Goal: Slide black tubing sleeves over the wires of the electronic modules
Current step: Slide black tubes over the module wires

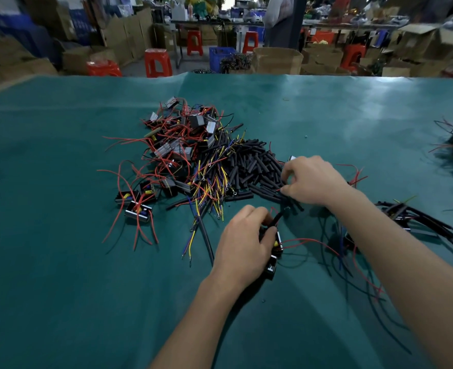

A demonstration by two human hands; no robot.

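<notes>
Module (272, 251) gripped in left hand (242, 243), right hand (312, 181) on sleeves (254, 166) (curled)

Single head-worn wide-angle view, looking forward and down from close above green table (60, 262). Left hand (242, 243) and right hand (312, 181) near frame centre; workshop floor with red stools (157, 62) beyond far table edge, edges curved.

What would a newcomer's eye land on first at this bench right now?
Probably the tangled heap of modules with red wires at the middle of the green table, with the pile of black tubing sleeves against its right side. Next, the right hand picking at the sleeve pile's near edge, and the left hand gripping one module nearer the camera.
</notes>
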